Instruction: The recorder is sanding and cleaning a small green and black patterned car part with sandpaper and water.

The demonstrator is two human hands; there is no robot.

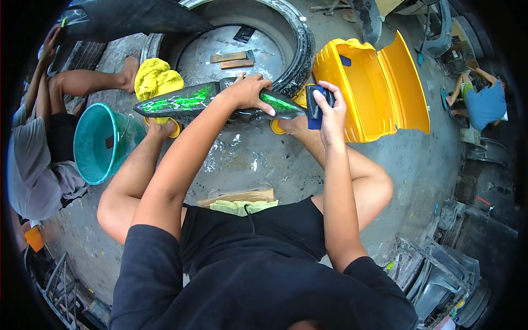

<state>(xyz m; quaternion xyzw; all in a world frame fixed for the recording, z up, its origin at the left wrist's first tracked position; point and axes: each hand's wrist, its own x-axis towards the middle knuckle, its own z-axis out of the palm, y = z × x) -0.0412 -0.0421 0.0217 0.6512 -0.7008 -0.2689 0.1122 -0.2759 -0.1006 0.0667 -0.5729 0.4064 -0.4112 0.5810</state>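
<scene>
A long, narrow black vehicle trim piece (pixel 177 102) with bright green patches and pale scuffs lies across in front of me, between my feet and the tyre. My left hand (pixel 248 92) grips it near the middle, fingers over the far side and thumb on the near side. In my right hand (pixel 333 113) is a folded piece of dark sandpaper (pixel 314 110) with blue showing, pinched between thumb and fingers. It is held up by the right end of the trim piece. Whether a block is inside the fold, I cannot tell.
A water-filled tyre basin (pixel 305 41) holds wooden blocks (pixel 236 64). A yellow cloth (pixel 158 82) and teal bucket (pixel 91 144) are left; a yellow plastic shell (pixel 352 132) is right. A co-worker (pixel 36 170) sits left holding a dark panel (pixel 126 21); another person (pixel 487 104) crouches far right.
</scene>
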